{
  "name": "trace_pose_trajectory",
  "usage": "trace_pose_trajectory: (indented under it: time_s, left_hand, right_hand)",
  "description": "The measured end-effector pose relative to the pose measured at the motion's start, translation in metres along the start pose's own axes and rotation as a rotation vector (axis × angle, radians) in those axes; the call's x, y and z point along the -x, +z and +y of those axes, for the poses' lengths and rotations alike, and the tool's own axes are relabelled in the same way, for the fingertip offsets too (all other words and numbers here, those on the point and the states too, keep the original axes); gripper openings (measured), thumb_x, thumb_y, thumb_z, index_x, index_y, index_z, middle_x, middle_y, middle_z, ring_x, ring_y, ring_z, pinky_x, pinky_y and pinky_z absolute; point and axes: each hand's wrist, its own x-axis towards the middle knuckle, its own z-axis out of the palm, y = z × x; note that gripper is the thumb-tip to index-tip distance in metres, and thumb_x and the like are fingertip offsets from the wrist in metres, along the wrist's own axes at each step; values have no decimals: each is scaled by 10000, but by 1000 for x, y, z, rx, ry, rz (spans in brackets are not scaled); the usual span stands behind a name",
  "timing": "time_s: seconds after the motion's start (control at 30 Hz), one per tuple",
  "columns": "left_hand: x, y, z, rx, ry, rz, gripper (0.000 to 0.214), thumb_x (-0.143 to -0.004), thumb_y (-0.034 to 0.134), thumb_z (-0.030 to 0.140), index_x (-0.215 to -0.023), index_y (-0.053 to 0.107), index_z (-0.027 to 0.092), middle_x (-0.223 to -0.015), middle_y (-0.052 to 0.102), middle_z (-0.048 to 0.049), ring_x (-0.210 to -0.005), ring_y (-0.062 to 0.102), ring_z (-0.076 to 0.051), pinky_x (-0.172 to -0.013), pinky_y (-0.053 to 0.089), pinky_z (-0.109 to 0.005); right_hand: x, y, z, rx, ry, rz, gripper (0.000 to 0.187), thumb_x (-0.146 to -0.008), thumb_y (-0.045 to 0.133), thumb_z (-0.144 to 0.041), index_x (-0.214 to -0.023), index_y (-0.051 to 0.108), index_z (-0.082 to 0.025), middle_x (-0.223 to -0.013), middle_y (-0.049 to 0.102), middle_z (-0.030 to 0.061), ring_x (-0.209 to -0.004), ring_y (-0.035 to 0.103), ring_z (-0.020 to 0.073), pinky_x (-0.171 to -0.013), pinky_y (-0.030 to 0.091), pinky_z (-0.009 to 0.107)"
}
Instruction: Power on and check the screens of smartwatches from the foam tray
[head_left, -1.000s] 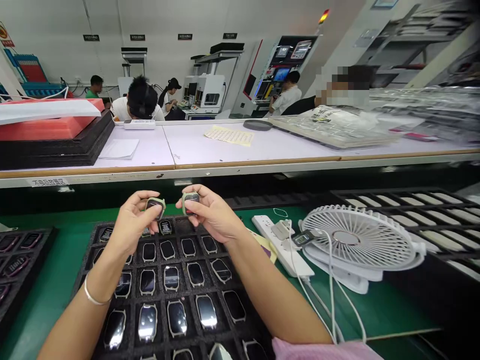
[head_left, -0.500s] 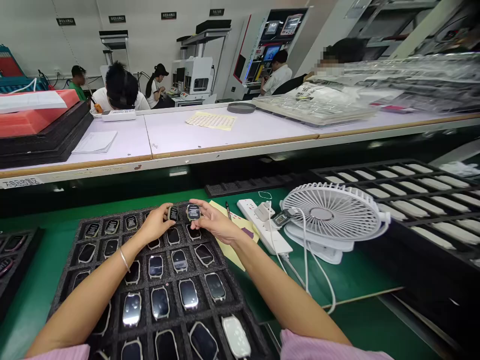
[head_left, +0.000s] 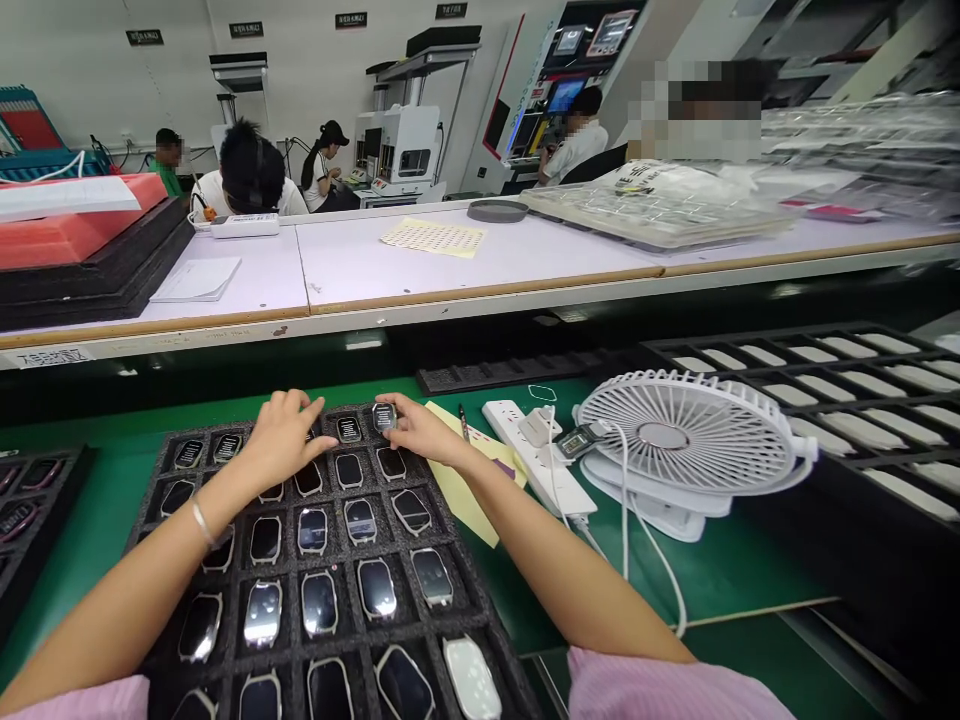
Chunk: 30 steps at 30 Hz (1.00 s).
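A black foam tray (head_left: 442, 530) holds rows of smartwatch bodies without straps, such as the watch with a dark screen (head_left: 319, 603). At its far right corner my right hand (head_left: 420, 430) grips a smartwatch (head_left: 385, 417) between thumb and fingers, its lit screen showing lines of text. My left hand (head_left: 285, 440) hovers over the far row with thumb and fingers spread, partly hiding the watches under it. Between the hands, another watch with text on its screen (head_left: 349, 429) lies in its compartment. One watch (head_left: 472, 678) shows its white side up at the near right.
A white fan (head_left: 686, 435) and power strip (head_left: 540, 460) with cables stand right of the tray. Yellow paper (head_left: 469, 500) lies beside it. More trays flank both sides, one with white pieces (head_left: 885, 430). A raised shelf (head_left: 360, 265) crosses behind; several people sit beyond.
My left hand has put its watch down in the far row, let go and moved left. My right hand has lowered its watch toward the corner compartment, still holding it.
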Motion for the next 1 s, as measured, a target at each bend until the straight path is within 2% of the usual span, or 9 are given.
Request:
trace_pose_trajectory:
  time_s: [0.1,0.2,0.33,0.43,0.63,0.77,0.87,0.93,1.0]
  left_hand:
    - [35,-24,-35,-72,-39,79,553,-921,516,520,-1363,600,199,-1191,579,-153,-1076,486,-332,-952,422,-458]
    - [81,-33,-80,-115,-168,51,517,-905,491,548,-1266,667,222,-1092,623,-132,-1003,505,-319,-943,423,-470]
    - [146,-23,-124,-94,-375,-33,483,-871,505,555,-1074,724,176,-995,655,-145,-973,547,-336,-923,433,-470]
    - [173,-9,-131,-5,-477,-46,460,-866,501,545,-1025,711,168,-970,645,-136,-976,567,-336,-921,445,-460]
    - [159,8,-115,63,-569,56,358,-845,542,465,-930,669,142,-985,592,-161,-995,542,-355,-922,430,-476]
    - [150,7,-109,144,-568,93,106,-793,590,305,-810,577,201,-873,611,-105,-905,559,-310,-847,433,-420]
    - [151,-1,-108,246,-527,98,35,-787,561,229,-768,533,220,-771,617,-52,-776,575,-254,-732,426,-356]
    - [149,-11,-108,315,-506,107,86,-805,566,276,-757,520,221,-714,605,-23,-689,575,-218,-662,421,-323]
    - [142,-23,-105,556,-492,150,177,-825,585,374,-781,524,214,-685,596,-2,-629,574,-183,-619,436,-300]
  right_hand:
    - [-9,-5,-3,217,-33,-15,548,-750,640,-93,-1288,573,-168,-950,623,57,-812,647,202,-824,530,376]
    - [-14,-12,-8,392,-52,-80,531,-742,680,-119,-1270,636,-157,-1158,565,118,-1042,636,260,-973,493,411]
    - [-18,-14,-21,585,-32,-105,576,-760,713,-188,-1328,625,-138,-1313,457,185,-1169,598,375,-1054,434,508]
    - [-20,8,-44,691,-85,-114,525,-836,671,-231,-1352,610,-157,-1332,456,197,-1171,594,396,-1049,430,525]
    - [-25,118,-106,693,-403,-448,310,-947,599,-252,-1229,674,-148,-1151,579,133,-1077,623,267,-1010,467,395]
    - [-29,183,-121,742,-379,-440,263,-943,614,-315,-1029,705,-84,-1085,584,183,-1039,615,331,-948,460,481]
    - [-30,203,-120,730,-367,-380,205,-892,668,-285,-956,659,-91,-1091,576,199,-1056,589,361,-934,438,515]
    - [-30,205,-118,681,-379,-353,175,-839,702,-259,-925,610,-138,-1079,578,164,-1047,575,338,-905,444,480]
    - [-30,199,-117,611,-396,-329,167,-789,689,-200,-865,542,-184,-1041,582,118,-1011,571,297,-868,448,430]
